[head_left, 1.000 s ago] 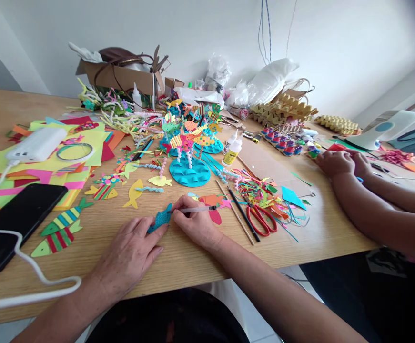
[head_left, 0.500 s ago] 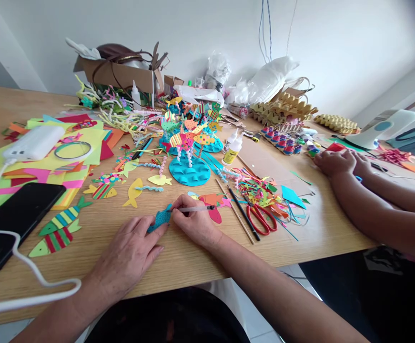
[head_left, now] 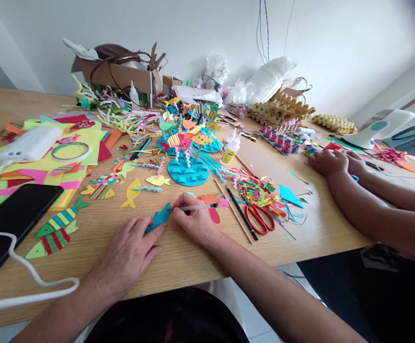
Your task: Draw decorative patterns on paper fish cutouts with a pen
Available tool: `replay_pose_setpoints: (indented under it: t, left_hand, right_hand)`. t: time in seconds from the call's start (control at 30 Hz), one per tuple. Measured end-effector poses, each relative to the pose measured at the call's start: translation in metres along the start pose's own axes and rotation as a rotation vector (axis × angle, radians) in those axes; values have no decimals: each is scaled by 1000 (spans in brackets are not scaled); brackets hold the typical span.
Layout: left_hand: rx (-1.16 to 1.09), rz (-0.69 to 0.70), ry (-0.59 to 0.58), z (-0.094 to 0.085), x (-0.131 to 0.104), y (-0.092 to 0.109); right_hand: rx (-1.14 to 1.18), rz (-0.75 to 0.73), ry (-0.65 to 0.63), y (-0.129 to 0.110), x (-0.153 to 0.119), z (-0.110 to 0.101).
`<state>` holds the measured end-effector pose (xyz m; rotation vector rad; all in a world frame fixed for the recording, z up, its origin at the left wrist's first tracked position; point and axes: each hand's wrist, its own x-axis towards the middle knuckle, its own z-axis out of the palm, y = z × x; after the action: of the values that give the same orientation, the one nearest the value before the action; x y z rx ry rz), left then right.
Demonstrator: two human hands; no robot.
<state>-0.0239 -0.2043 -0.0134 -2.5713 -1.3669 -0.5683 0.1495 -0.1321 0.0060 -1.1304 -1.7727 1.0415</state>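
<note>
A small blue paper fish (head_left: 160, 217) with dark marks lies on the table, gripped at its left end between the thumb and fingers of my left hand (head_left: 132, 247). My right hand (head_left: 195, 219) pinches a slim pen (head_left: 202, 206) with a clear barrel, its tip at the fish's right end. Partly hidden behind my right hand are an orange paper fish (head_left: 207, 197) and a pink paper piece (head_left: 214, 215). Above the blue fish lies a yellow paper fish (head_left: 133, 193) with a curled blue strip. Two striped paper fish, one green (head_left: 62, 218) and one red-striped (head_left: 52, 243), rest to the left.
Red-handled scissors (head_left: 260, 218), a black pencil (head_left: 242, 212) and a wooden stick (head_left: 233, 209) lie right. A blue base (head_left: 187, 171) bears paper fish; glue bottles (head_left: 230, 151) stand beside it. A phone (head_left: 17, 219) and cable sit left. Another person's arms (head_left: 368, 195) rest at right.
The pen and my right hand have shifted slightly, showing more of the blue fish's right end. My left hand keeps its hold. The whole view has drifted a little left.
</note>
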Motion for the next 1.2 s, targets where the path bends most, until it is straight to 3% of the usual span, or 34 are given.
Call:
replay_pose_setpoints:
  t: [1.2]
  left_hand:
    - [-12,14,23,-1,0,1]
  right_hand:
    - [-36,-10,-12,3,1,2]
